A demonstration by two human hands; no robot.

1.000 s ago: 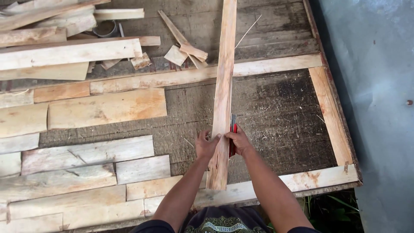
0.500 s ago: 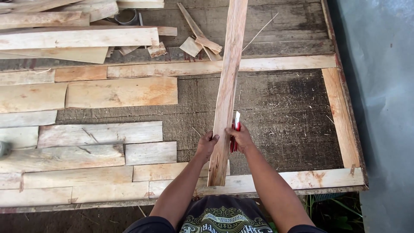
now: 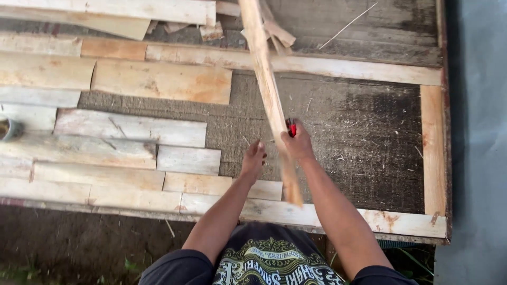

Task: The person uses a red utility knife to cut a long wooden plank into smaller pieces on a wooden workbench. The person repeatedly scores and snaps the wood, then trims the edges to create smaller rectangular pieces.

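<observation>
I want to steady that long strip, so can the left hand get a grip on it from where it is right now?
Probably yes. The left hand is open just beside the long wooden strip, which the right hand grips along with a red tool. Nothing lies between the left hand and the strip.

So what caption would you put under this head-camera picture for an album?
Seen from above, a right hand grips a long wooden slat and a red tool; the left hand hovers beside it.

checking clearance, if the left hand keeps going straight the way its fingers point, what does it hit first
Probably the long wooden slat, just ahead of the left hand, though depth is unclear; the hand may pass under it.
</observation>
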